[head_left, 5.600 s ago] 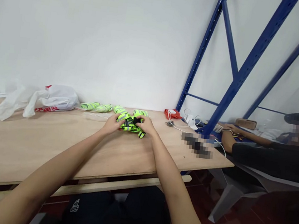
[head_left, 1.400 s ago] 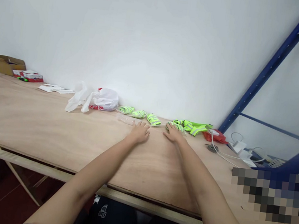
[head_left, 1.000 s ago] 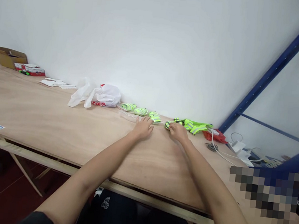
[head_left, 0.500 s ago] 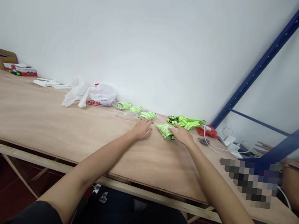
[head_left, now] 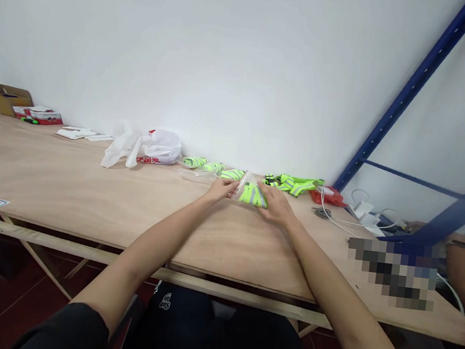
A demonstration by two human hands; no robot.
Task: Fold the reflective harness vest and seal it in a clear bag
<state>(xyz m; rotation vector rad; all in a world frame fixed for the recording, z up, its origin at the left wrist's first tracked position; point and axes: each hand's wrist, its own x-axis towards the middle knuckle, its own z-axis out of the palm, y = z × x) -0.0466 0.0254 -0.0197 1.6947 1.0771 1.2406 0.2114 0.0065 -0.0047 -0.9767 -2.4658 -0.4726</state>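
Between my hands is a bagged reflective vest (head_left: 252,195), a fluorescent yellow-green bundle with grey stripes inside a clear plastic bag. My left hand (head_left: 222,189) grips the bag's left edge with bent fingers. On the right side, my right hand (head_left: 277,204) has its fingers closed against the bundle. Three similar bagged vests (head_left: 213,167) lie in a row along the wall, just beyond my left hand. In front of them rests an empty-looking clear plastic bag (head_left: 198,177). A loose reflective vest (head_left: 294,185) with a dark buckle lies behind my right hand.
A white plastic bag (head_left: 162,147), white papers (head_left: 80,133) and an open cardboard box (head_left: 3,99) stand leftward along the wall. To the right are a red bag (head_left: 333,196), white cables, chargers (head_left: 362,210) and a blue metal frame (head_left: 409,94). Another person's arm (head_left: 462,273) is at far right.
The bagged vest has been turned and shifted slightly left, its clear flap now upward. My left hand has moved from the tabletop onto the bag; my right hand has come left with the vest.
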